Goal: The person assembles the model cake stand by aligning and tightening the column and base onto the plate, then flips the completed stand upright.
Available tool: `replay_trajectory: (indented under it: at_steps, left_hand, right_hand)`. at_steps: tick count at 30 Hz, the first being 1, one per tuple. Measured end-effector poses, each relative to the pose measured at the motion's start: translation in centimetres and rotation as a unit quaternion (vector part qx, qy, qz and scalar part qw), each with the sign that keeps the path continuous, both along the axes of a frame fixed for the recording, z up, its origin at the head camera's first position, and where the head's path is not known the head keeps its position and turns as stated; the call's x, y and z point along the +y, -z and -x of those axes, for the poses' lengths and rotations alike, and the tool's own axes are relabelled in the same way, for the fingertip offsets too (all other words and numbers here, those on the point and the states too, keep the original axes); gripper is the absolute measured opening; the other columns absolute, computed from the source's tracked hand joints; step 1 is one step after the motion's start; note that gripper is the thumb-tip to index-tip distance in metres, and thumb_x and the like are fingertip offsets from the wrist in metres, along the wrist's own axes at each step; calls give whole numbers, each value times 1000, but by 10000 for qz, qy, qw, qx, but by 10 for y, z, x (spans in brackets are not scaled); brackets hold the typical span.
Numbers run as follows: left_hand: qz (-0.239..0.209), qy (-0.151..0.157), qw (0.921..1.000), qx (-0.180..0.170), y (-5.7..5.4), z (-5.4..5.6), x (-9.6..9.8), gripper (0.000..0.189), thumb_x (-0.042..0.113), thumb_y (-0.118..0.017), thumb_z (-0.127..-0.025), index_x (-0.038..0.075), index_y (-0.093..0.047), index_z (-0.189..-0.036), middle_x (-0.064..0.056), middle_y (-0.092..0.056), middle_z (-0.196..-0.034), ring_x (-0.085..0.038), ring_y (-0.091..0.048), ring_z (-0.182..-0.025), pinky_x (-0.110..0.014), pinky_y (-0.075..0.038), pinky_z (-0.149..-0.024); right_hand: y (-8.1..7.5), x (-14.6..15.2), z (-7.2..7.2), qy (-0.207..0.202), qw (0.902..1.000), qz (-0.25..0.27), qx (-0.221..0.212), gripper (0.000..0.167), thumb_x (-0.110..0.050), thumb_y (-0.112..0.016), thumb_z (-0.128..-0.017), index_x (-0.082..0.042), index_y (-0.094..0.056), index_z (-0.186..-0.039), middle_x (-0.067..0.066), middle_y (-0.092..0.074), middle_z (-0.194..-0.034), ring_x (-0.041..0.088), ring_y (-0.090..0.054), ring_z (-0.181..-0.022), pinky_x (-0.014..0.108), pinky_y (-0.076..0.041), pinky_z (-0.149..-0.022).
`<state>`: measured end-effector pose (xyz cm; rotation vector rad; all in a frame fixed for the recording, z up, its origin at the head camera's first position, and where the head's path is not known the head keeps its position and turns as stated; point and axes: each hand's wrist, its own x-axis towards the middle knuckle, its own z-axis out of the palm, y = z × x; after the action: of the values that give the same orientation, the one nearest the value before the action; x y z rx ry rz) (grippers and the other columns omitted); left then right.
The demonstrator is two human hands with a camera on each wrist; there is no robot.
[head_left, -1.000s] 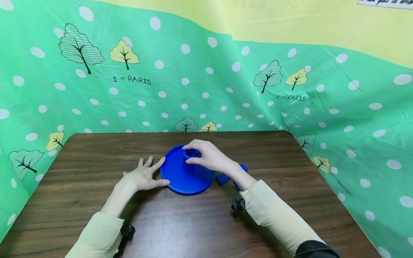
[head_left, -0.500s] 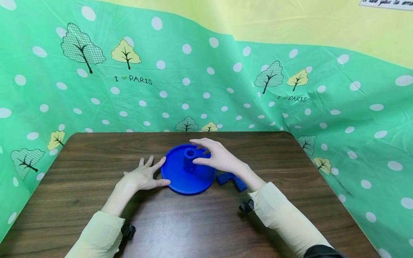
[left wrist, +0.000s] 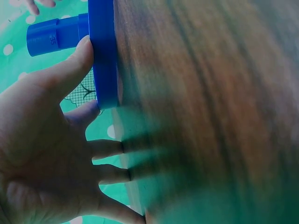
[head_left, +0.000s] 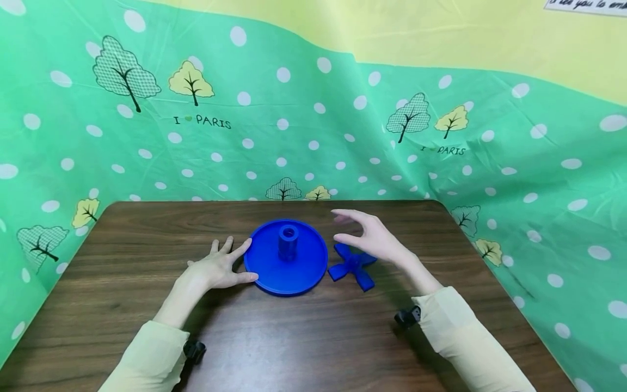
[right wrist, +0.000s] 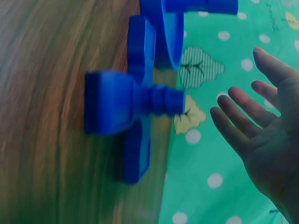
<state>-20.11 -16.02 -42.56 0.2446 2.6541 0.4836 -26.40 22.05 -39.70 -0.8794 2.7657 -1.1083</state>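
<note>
A round blue plate (head_left: 274, 275) with a low rim lies on the table, and a hollow blue post (head_left: 287, 245) stands upright at its middle. My left hand (head_left: 215, 272) is spread at the plate's left side, thumb and index finger touching the rim. In the left wrist view, the thumb (left wrist: 84, 51) lies against the plate's edge. To the right of the plate sits a blue cross-shaped base (head_left: 354, 264) with splayed legs. Its short stepped peg (right wrist: 166, 100) shows in the right wrist view. Over this base hovers my right hand (head_left: 372, 237), fingers apart and holding nothing.
Brown wood-grain table (head_left: 313, 337) runs under everything. A green dotted cloth (head_left: 294, 136) with printed trees hangs behind its far edge and along the sides. Small black cameras sit at both cuffs (head_left: 409, 317).
My right hand has let go of the post and moved right, over the cross-shaped base, which now shows fully. The left hand, plate and post have stayed in place.
</note>
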Motion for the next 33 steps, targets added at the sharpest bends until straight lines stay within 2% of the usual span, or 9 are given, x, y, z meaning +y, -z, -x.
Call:
replay_trajectory:
  at_steps: [8,15,20,27,33]
  left_hand:
    - [-35,19,10000,16,0,0,0,97,72,-59,-92,28,-16,-166,-26,-9,-172,-59,-3,-155,-97,-16,-94]
    - [-61,1,10000,6,-1,0,2,97,72,-59,-91,29,-15,-167,-26,-9,-172,-59,-3,-155,-96,-16,-94]
    - [-60,10,10000,18,-2,0,3,97,72,-59,-91,28,-16,-166,-26,-9,-172,-59,-3,-155,-96,-16,-95]
    - [-50,-5,10000,18,-2,0,1,96,71,-59,-92,27,-16,-167,-26,-8,-172,-59,-3,-155,-97,-16,-95]
    - [-57,-22,10000,-15,-1,-1,0,96,71,-59,-92,28,-15,-167,-26,-8,-172,-59,-2,-155,-96,-15,-95]
  right_hand:
    - [7,35,-4,334,9990,-183,-241,57,-38,-74,-96,-27,-55,-148,10,-67,-138,30,-62,-131,58,-51,-106]
    - [20,60,-9,502,9970,-224,-547,55,-37,-72,-97,-21,-56,-147,15,-66,-140,34,-61,-131,59,-49,-107]
    - [27,71,-12,577,9958,-379,-607,57,-37,-74,-96,-14,-59,-145,14,-67,-139,33,-61,-132,58,-48,-109]
    - [36,76,-11,334,9957,-696,-506,58,-32,-78,-93,-9,-60,-143,13,-67,-140,35,-59,-135,60,-45,-111]
    - [43,76,-6,204,9933,-1085,-335,55,-22,-81,-90,-9,-63,-140,10,-69,-137,33,-61,-133,55,-48,-110]
